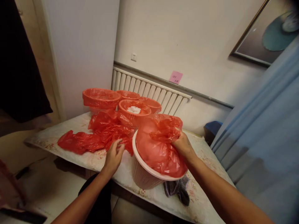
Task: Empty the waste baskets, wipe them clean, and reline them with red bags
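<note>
A white mesh basket [142, 175] stands tilted at the near edge of a floral-covered table [198, 199]. A red plastic bag [155, 149] billows out of its mouth. My right hand [183, 145] pinches a bunched fold of that bag at the basket's far right rim. My left hand [114, 155] is curled on the edge of the red plastic just left of the basket, where a heap of loose red bags [93, 137] lies. Behind stand several baskets lined with red bags [101, 98], one holding something white [134, 109].
A dark cloth [178, 191] lies under the basket's right side. A white radiator [149, 90] runs along the wall behind the table, with a pink note [175, 77] above it. A blue curtain [263, 130] hangs at the right. A blue bin [212, 127] sits by the wall.
</note>
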`<state>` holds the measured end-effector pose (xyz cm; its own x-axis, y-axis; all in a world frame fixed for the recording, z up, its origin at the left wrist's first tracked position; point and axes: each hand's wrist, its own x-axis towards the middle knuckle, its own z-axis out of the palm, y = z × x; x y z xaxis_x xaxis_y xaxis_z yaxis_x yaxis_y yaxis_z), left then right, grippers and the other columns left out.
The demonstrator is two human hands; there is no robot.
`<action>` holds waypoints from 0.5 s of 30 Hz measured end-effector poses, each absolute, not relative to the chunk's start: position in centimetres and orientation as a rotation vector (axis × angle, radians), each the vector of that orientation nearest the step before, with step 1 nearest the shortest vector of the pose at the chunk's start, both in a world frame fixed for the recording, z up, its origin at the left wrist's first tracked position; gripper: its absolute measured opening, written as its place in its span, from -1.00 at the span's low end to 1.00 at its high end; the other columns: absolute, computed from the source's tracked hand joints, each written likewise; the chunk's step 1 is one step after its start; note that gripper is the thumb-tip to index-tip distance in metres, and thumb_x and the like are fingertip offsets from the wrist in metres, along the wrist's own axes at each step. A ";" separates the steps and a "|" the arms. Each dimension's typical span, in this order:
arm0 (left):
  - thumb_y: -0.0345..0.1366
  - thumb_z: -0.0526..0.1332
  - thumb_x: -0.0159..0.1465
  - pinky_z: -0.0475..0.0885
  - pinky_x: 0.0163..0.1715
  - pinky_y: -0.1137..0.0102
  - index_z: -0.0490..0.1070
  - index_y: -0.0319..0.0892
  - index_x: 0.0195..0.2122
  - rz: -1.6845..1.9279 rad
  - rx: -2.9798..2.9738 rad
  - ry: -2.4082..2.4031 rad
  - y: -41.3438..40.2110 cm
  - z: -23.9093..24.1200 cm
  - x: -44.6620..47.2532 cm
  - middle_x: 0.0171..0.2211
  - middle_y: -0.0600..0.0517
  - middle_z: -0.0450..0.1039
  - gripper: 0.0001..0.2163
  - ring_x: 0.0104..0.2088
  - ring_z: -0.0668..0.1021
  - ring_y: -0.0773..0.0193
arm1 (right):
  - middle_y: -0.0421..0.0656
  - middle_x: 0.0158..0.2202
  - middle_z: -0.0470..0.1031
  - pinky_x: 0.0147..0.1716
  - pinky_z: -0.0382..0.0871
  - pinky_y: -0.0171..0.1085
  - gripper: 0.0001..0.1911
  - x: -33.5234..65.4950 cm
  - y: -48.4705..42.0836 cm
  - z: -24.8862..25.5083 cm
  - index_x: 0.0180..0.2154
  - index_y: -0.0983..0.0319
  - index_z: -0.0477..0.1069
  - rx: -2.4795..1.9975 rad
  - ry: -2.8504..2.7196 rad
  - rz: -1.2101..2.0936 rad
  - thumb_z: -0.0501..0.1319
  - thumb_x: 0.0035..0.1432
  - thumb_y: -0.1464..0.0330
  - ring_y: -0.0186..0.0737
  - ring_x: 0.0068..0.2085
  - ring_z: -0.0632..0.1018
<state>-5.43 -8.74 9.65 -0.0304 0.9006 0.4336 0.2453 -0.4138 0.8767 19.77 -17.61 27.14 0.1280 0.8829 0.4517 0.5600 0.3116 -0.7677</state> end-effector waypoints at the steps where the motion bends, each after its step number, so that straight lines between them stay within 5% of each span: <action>1: -0.10 0.06 0.29 0.38 0.08 0.13 0.23 -0.22 0.13 1.500 1.725 1.076 -8.5 12.0 -4.9 0.12 -0.20 0.33 -0.55 0.07 0.46 0.09 | -0.10 -0.12 0.56 -0.03 0.41 -0.12 -0.65 19.8 -18.0 27.7 -0.16 0.20 0.48 -1.376 -1.605 0.333 0.33 -0.04 0.25 -0.06 -0.08 0.54; 5: -0.08 0.29 0.12 0.12 0.25 0.00 -0.21 -0.19 0.36 1.383 2.041 0.735 -7.4 18.6 -3.6 0.36 -0.28 -0.16 -0.10 0.33 0.10 -0.09 | -0.04 0.19 0.32 0.16 0.27 -0.06 -0.12 22.2 -19.1 29.9 0.21 0.13 0.20 -1.299 -1.802 0.186 0.44 -0.15 0.24 0.00 0.17 0.38; 9: -0.12 0.38 -0.02 -0.01 0.27 -0.09 -0.35 -0.16 0.37 1.110 2.259 0.716 -7.1 21.0 -2.7 0.38 -0.29 -0.24 0.08 0.35 -0.02 -0.18 | 0.03 0.31 0.09 0.15 0.25 0.05 0.08 26.7 -18.6 29.5 0.28 0.15 0.07 -1.358 -1.704 0.027 0.48 -0.25 0.19 0.10 0.24 0.28; 12: -0.16 0.38 -0.02 0.09 0.25 -0.03 -0.30 -0.15 0.37 1.003 2.336 0.685 -7.6 22.1 -1.7 0.36 -0.27 -0.13 0.05 0.31 0.11 -0.17 | -0.02 0.17 0.34 0.10 0.32 0.06 -0.16 28.6 -17.5 27.5 0.10 0.16 0.34 -1.447 -1.741 0.164 0.47 -0.28 0.20 0.09 0.12 0.41; 15: -0.16 0.36 0.00 0.21 0.20 0.05 -0.11 -0.16 0.34 0.997 2.374 0.639 -8.1 22.9 -0.6 0.30 -0.22 0.09 -0.07 0.24 0.28 -0.13 | -0.17 -0.24 0.57 -0.13 0.49 -0.08 -0.66 28.5 -16.8 25.3 -0.30 0.12 0.51 -1.432 -1.782 0.394 0.44 -0.20 0.21 -0.09 -0.22 0.55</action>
<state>-0.65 -8.09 22.86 0.6249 0.5822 0.5201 0.2290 -0.7736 0.5908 28.46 -16.77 25.27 -0.0401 0.9215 0.3864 0.6726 0.3108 -0.6716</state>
